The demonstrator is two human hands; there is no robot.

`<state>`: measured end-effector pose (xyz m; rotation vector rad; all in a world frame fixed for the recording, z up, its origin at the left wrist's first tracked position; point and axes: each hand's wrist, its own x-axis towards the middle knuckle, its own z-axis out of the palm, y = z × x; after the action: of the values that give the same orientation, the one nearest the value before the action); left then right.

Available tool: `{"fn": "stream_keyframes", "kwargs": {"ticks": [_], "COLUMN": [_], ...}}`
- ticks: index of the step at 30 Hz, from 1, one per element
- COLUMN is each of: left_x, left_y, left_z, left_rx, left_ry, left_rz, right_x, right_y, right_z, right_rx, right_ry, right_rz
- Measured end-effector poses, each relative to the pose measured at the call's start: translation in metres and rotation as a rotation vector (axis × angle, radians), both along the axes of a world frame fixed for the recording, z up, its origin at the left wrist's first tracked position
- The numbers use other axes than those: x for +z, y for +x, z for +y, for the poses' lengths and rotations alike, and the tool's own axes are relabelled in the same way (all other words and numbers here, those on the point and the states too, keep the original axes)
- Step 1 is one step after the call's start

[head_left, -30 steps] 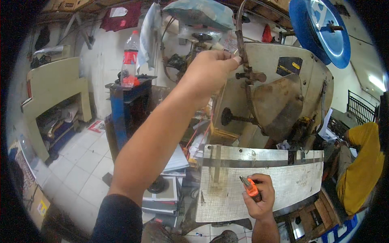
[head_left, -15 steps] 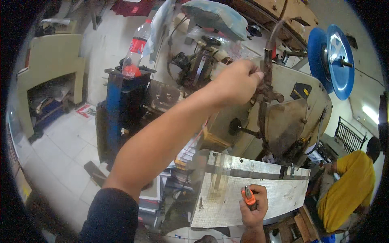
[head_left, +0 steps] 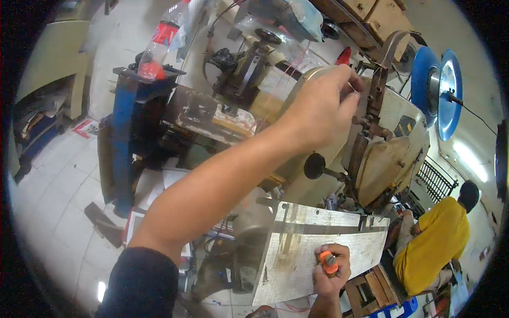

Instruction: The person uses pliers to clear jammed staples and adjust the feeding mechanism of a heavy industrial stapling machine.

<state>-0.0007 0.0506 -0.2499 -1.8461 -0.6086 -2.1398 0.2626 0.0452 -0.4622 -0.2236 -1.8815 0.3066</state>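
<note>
My left hand [head_left: 321, 108] is raised at the upper middle, thumb and fingers pinched together beside the rusty upright bar [head_left: 375, 87] of a cream-coloured machine [head_left: 408, 108]. Whatever the pinch may hold is too small to make out. Low in front, my right hand [head_left: 341, 267] is wrapped round orange-handled pliers [head_left: 329, 261], their jaws pointing up towards me. Behind that hand is the machine's tilted, scuffed metal table [head_left: 289, 265]. Between the two hands a round black knob [head_left: 315, 166] sticks out of the machine.
A blue reel [head_left: 449, 95] is mounted at upper right. At left a plastic bottle [head_left: 155, 50] stands on a blue-and-black stand [head_left: 123, 143]. A person in a yellow shirt [head_left: 435, 246] sits at lower right, near a wooden crate [head_left: 366, 291]. Papers lie below my left arm.
My view has shifted and tilted, so the machine and bottle appear moved. My left hand stays near the rusty bar, its fingers now slightly beyond their earlier place. The pliers remain in my right hand.
</note>
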Motion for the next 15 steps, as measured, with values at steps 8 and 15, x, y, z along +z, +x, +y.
{"fn": "stream_keyframes", "kwargs": {"ticks": [8,15], "left_x": [0.004,0.01], "left_y": [-0.005,-0.001], "left_z": [-0.004,-0.008], "left_rx": [-0.254,-0.221], "left_ry": [-0.144,-0.183], "left_rz": [0.045,0.04], "right_x": [0.002,0.004], "right_y": [-0.003,-0.002], "right_z": [-0.002,0.0], "right_rx": [0.008,0.034], "right_ry": [0.072,0.108], "right_rz": [-0.021,-0.076]}}
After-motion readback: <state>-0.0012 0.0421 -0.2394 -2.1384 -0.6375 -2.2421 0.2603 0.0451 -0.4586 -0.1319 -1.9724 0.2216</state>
